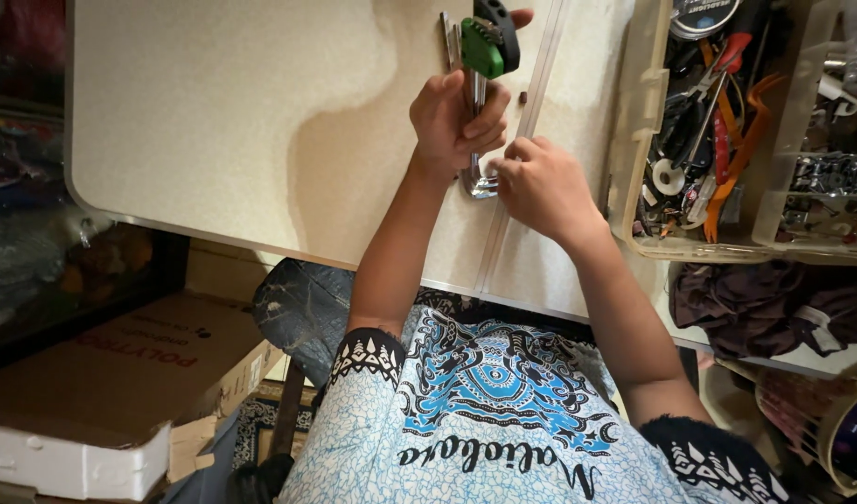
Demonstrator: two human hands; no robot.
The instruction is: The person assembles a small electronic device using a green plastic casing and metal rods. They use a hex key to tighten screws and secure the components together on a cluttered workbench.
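— While the head camera looks down, what does the left hand (pixel 454 121) have?

— It is wrapped tight round a bundle of silvery metal hex keys (pixel 477 140) that fan out of a green and black plastic folding holder (pixel 490 39). The holder sits above the fist, over the pale speckled laminate tabletop (pixel 232 121); the bent ends of the keys poke out below it.

— And the right hand (pixel 540 187)?

— Just beside the left, fingers curled together, the fingertips pinched at the lower ends of the keys. Whether they clamp one key or only touch it, I cannot tell.

— How would you handle that well?

— My judgement: keep the left fist firm so the holder does not twist, and draw a single key with the right fingertips, straight along its pivot, not sideways.

— Anything else nearby?

— A pale raised strip (pixel 531 112) runs down the tabletop right of the hands, with a small dark bit (pixel 522 95) next to it. Further right stands a clear plastic bin (pixel 634 140) crammed with tools and orange straps. A brown cardboard box (pixel 120 373) lies on the floor to the left.
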